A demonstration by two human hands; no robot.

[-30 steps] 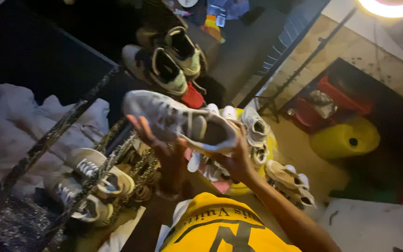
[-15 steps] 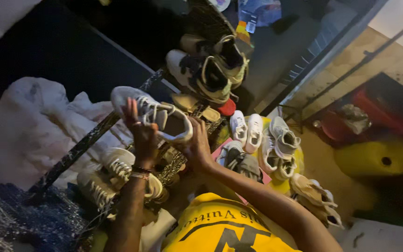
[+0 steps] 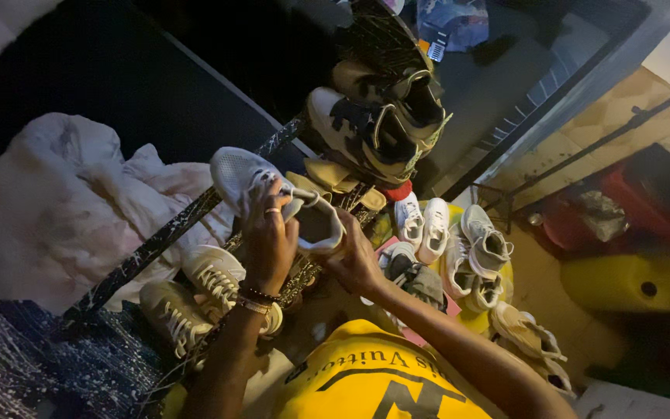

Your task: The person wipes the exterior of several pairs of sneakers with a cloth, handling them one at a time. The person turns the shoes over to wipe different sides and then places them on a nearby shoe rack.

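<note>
Head view, both hands, left (image 3: 269, 237), right (image 3: 354, 260), gripping white sneaker (image 3: 273, 190), fingers masking its middle, dim surroundings.

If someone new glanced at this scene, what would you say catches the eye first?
The white sneaker at the centre, gripped by the left hand over its top and the right hand at its heel. Behind it, a dark shoe rack carries a bulky pair above and a cream pair lower left. To the right, more pale shoes lie on the floor near a yellow roll.
</note>
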